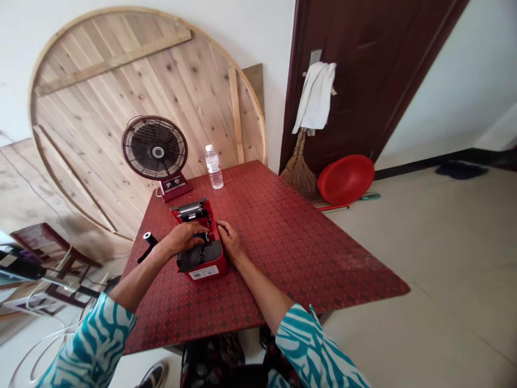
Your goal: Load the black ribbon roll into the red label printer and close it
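A small red machine [202,267] with its lid raised stands on the red patterned table [283,242]. My left hand [183,237] reaches over its open black inside, fingers curled round something small I cannot make out. My right hand [229,240] rests against the machine's right side, fingers curved along its edge. A black roll [148,240] with a white core lies on the table to the left of the machine.
A table fan [155,151] and a clear water bottle [214,168] stand at the table's far edge. A round wooden tabletop [121,81] leans on the wall behind. A broom [299,170] and red basin [345,178] sit by the dark door. Wooden stools and cables are at left.
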Available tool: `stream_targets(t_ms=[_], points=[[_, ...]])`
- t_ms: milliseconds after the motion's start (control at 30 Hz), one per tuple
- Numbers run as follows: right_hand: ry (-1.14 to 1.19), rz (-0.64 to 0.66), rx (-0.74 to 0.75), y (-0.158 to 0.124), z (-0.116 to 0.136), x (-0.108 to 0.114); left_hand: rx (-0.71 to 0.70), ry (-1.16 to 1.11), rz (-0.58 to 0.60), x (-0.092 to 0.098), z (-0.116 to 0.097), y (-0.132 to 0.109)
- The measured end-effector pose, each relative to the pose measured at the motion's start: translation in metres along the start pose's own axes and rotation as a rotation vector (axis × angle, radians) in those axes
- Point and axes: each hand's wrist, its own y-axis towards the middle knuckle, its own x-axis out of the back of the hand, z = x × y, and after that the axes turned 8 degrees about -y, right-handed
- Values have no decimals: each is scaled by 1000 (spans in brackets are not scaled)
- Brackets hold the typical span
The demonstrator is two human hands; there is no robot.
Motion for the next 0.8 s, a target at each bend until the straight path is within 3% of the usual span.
stream_targets(t_ms=[100, 200, 300, 367, 500, 633, 800], points=[[0, 17, 2, 1, 0, 0, 117, -60, 8, -6, 7, 13], [10, 21, -9, 1, 2, 0, 118, -227, -10, -7, 13, 17], [22, 26, -28, -1, 5, 1, 33, -357, -35, -3, 14, 2], [25, 20, -48, -2, 5, 2, 28, -358, -130, -3, 12, -17], [96, -14, -101, 6, 7, 1, -58, -298, -355, -22, 7, -54], [144, -76, -84, 37, 25, -5, -199, -153, -506, -42, 3, -71], [66, 106, 45, 56, 58, -7, -261, 153, -640, -44, -4, -74]])
